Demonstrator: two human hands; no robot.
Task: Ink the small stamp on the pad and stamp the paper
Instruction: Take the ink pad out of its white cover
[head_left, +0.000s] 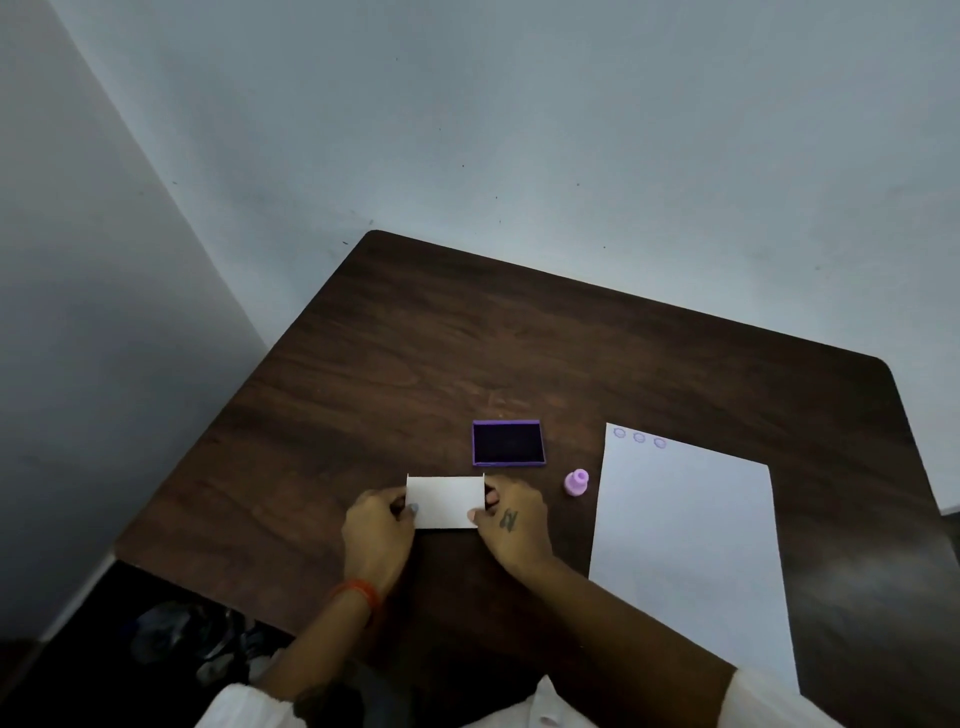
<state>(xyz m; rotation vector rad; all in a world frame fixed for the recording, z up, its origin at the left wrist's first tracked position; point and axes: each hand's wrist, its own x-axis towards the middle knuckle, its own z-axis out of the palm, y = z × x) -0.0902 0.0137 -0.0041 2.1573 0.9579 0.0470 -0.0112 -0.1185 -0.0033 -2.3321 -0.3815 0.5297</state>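
Note:
A purple ink pad (508, 442) lies open on the dark wooden table (467, 338), its dark ink surface showing. Just in front of it, my left hand (379, 525) and my right hand (511, 514) hold a white rectangular lid (445, 501) by its two short ends. The small pink stamp (576, 482) stands upright to the right of my right hand, untouched. A white sheet of paper (691, 551) lies at the right, with three round purple stamp marks (639, 438) along its far edge.
The table stands in a corner, with pale walls (467, 130) behind and to the left. Its left edge drops to a dark floor where a pair of shoes (197, 639) lies.

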